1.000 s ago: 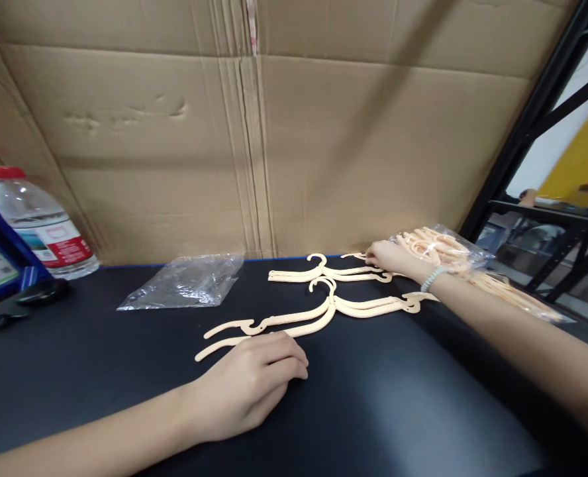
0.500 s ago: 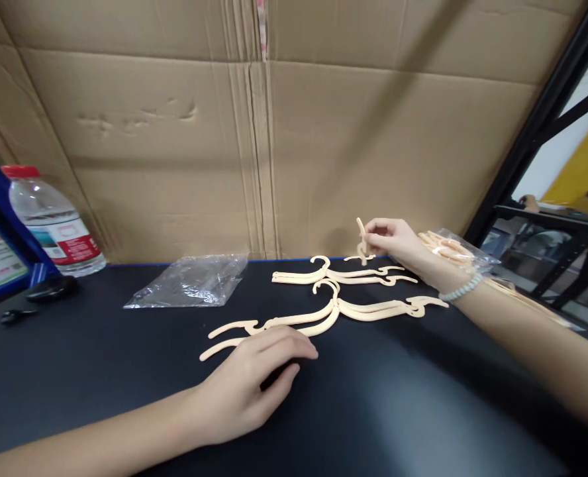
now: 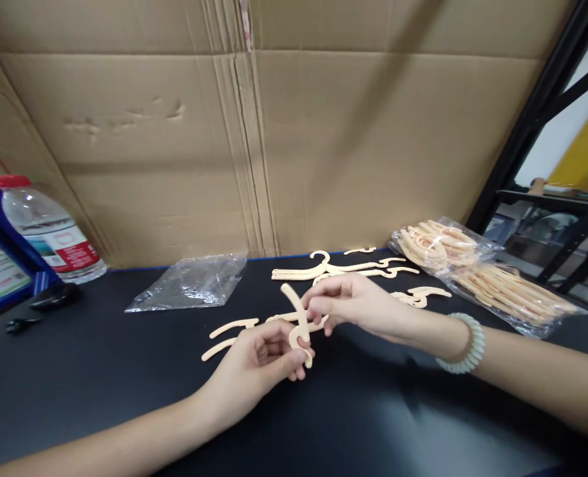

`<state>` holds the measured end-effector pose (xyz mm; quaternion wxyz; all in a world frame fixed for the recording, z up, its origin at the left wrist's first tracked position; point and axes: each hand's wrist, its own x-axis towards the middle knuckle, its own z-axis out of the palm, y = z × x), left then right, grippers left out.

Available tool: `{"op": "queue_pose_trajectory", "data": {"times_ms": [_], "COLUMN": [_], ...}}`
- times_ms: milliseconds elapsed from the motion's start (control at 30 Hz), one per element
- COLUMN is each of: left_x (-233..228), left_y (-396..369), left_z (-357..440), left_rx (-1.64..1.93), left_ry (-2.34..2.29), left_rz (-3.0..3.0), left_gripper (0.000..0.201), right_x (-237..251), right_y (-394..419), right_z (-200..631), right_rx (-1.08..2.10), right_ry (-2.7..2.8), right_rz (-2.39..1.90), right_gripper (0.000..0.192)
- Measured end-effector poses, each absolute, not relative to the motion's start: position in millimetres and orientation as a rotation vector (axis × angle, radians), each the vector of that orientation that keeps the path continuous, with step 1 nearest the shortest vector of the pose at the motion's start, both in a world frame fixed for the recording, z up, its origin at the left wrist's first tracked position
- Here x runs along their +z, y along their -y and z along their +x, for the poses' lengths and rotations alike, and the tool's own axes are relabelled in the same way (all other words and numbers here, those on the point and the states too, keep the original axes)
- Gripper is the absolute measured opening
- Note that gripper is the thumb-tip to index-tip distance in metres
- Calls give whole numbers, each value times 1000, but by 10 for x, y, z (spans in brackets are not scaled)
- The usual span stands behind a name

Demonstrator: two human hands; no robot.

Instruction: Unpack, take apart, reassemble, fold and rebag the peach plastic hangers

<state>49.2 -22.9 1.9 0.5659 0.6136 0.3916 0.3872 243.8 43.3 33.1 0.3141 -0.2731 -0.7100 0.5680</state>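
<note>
My left hand (image 3: pixel 261 361) pinches a small beige curved hanger piece (image 3: pixel 300 319) between thumb and fingers, its straight end pointing up to the left. The curled fingertips of my right hand (image 3: pixel 343 305) close in on the same piece's stem from the right. Below and behind both hands lies a beige plastic folding hanger (image 3: pixel 232 326), its middle mostly hidden. Another beige folding hanger (image 3: pixel 298 273) with an upright-curving hook rests farther back. One more small beige piece (image 3: pixel 359 251) lies at the table's back edge.
Clear bags of beige hanger parts (image 3: pixel 517 295) lie at the right. A flat clear plastic bag (image 3: pixel 187 283) is at the back left. A red-capped water bottle (image 3: pixel 50 232) and a black mouse (image 3: pixel 53 296) stand far left. A cardboard wall (image 3: pixel 165 159) rises behind the black table.
My right hand has brought the small hanger piece from the back of the table toward me. My left hand has lifted off the front hanger and gripped the piece. The view has shifted slightly.
</note>
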Motion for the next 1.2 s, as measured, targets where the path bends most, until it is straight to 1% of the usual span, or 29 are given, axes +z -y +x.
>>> {"op": "queue_pose_trajectory", "data": {"times_ms": [33,67,167,233,300,467,600,733,833,900,1000,1200], "left_x": [18,18,20,21,21,25,27,10,-9,-18,-29,-57], "left_y": [228,228,231,234,234,225,221,225,226,224,218,192], "left_z": [492,490,483,476,466,443,439,426,406,396,398,422], "left_rx": [935,949,950,962,988,1046,1062,1049,1075,1120,1197,1305], "left_ry": [-922,-921,-910,-904,-898,-882,-862,-845,-862,-871,-869,-770], "left_rz": [1434,1430,1424,1419,1410,1354,1322,1287,1258,1244,1233,1060], "left_gripper": [19,19,19,19,18,19,18,18,19,16,17,22], "right_x": [352,370,379,330,244,51,124,340,442,443,362,163], "right_y": [-528,-637,-985,-1168,-1290,-1440,-1425,-1204,-960,-797,-598,-475], "right_z": [2479,2533,2729,2841,2914,2950,2950,2999,3070,3127,3204,3280], "right_rx": [1339,1113,278,92,65,75,113,134,184,225,208,231], "right_ry": [1956,2057,2449,2532,2559,2548,2463,2326,2216,2181,2182,2199], "right_rz": [-739,-778,-1000,-1095,-1150,-1189,-1151,-1108,-971,-897,-898,-877], "right_gripper": [24,25,18,12,7,9,10,12,13,18,24,12]}}
